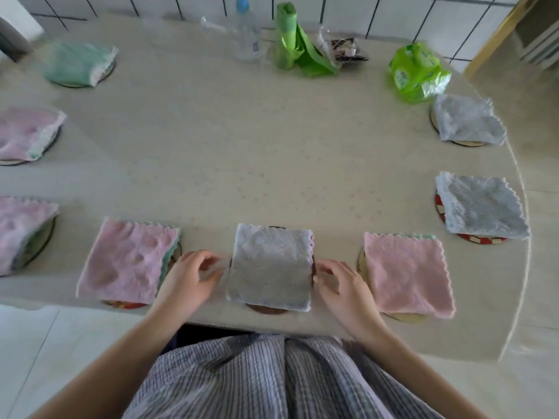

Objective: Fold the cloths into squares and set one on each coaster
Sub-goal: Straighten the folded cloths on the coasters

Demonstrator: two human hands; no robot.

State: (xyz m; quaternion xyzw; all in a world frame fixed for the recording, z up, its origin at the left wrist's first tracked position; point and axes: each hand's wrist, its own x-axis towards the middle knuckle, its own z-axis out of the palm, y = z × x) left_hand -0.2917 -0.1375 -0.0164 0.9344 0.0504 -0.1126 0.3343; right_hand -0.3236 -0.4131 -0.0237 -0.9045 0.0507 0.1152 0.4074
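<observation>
Flanking the folded grey terry cloth (270, 267) at the near table edge, both hands rest on the tabletop with fingers loosely curled and slightly spread, gripping nothing. The left hand (189, 278) sits just beside the cloth's left edge; the right hand (343, 285) has fingertips at its right edge, though actual contact is hard to judge. That cloth covers a dark brown round coaster (266, 309), only slivers of which show.

Eight folded square cloths lie around the beige speckled table (242, 146), each on a mostly hidden coaster: four pink, three grey, one green. Two pink ones, the left pink cloth (128, 260) and the right pink cloth (408, 273), sit to either side of the centre. Another two pink cloths (21, 231) (25, 131) are cut off by the left frame edge. Two grey cloths (481, 207) (467, 119) sit at the right rim, the nearer on a red-patterned coaster (475, 238). The green cloth (78, 63) at far left is blurred.

At the back stand one clear plastic bottle with a blue cap (246, 31), one roll of green bags (290, 40), one green crinkled packet (419, 72) and a small dark wrapper (344, 48), its print unreadable.
</observation>
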